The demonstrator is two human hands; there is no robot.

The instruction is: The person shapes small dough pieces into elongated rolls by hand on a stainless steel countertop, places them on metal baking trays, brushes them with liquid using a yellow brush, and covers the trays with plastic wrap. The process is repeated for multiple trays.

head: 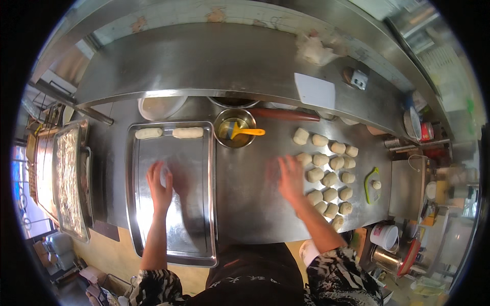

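My left hand (pixel 159 183) hovers over a shallow metal baking tray (pixel 209 172), thumb and fingers apart, and nothing shows in its grasp. Two dough rolls (pixel 148 133) (pixel 188 132) lie along the tray's far end. On the steel worktable (pixel 252 206), my right hand (pixel 291 178) is at the left edge of several dough pieces (pixel 315 174) set in loose rows. It is slightly blurred, with fingers spread and no piece visible in it. Whether it touches the nearest dough piece (pixel 305 158) is unclear.
A metal bowl (pixel 220 141) of liquid holds a yellow-handled brush (pixel 249 132). Behind it, a wooden rolling pin (pixel 287 114) lies partly under a raised steel shelf (pixel 191 57). A green-rimmed scale (pixel 371 191) bearing a dough piece stands right. Foil-lined trays (pixel 69 179) are at left.
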